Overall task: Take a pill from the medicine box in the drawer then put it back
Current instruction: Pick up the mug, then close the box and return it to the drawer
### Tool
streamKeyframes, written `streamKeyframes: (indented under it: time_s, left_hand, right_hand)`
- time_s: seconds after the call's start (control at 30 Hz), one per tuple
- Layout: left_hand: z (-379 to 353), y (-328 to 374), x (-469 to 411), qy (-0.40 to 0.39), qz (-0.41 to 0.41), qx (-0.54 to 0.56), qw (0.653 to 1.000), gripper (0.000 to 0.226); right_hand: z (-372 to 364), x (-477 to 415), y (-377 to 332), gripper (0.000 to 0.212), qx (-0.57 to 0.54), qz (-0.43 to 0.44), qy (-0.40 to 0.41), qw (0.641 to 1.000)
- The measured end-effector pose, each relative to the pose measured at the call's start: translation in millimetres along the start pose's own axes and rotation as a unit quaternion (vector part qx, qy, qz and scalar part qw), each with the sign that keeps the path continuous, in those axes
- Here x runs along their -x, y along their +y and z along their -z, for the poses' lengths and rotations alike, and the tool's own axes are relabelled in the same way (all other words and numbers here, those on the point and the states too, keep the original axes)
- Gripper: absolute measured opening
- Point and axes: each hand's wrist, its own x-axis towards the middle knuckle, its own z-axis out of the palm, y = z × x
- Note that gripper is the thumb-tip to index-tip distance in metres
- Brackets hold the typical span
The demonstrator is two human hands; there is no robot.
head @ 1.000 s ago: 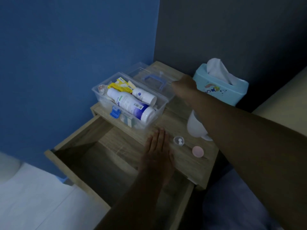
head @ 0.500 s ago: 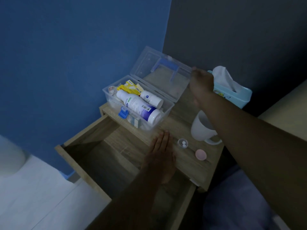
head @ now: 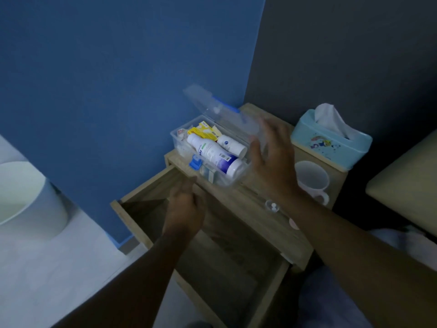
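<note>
The clear plastic medicine box [head: 176, 138] stands on the wooden nightstand, its lid [head: 205, 98] raised and tilted over it. Inside lie a large white bottle [head: 212, 152], a small white bottle [head: 230, 143] and a yellow pack [head: 201, 131]. My right hand [head: 274, 157] is at the lid's right end with fingers spread, holding nothing. My left hand [head: 186, 209] hovers over the open drawer [head: 127, 218] just in front of the box, its fingers loosely curled and holding nothing. A small clear cup with two white pills [head: 272, 206] sits on the nightstand top beside my right wrist.
A white mug [head: 312, 178] and a light blue tissue box [head: 331, 140] stand at the nightstand's right side. A pink cap [head: 293, 224] lies near its front edge. A white bin [head: 23, 197] is on the floor at left, a bed edge [head: 406, 176] at right.
The lid has swung from lying flat behind the box up to a raised tilt. My right hand came nearer with it. My left hand lifted off the nightstand top and moved left over the drawer.
</note>
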Motion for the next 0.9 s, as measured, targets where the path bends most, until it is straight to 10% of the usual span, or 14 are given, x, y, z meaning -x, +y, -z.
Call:
streamKeyframes:
  time_s: [0.27,0.9]
  left_hand:
    - [3.8,7.5,-30.5,-0.012,0.098,0.129,0.987,0.065]
    - [6.8,1.0,-47.6,0.122,0.1,0.222,0.962,0.042]
  right_hand:
    - [-13.6,51.9,-3.2,0.047,0.044,0.078,-0.121,0.989]
    - [-31.0,48.3,4.4,0.043,0.108,0.073,-0.185,0.974]
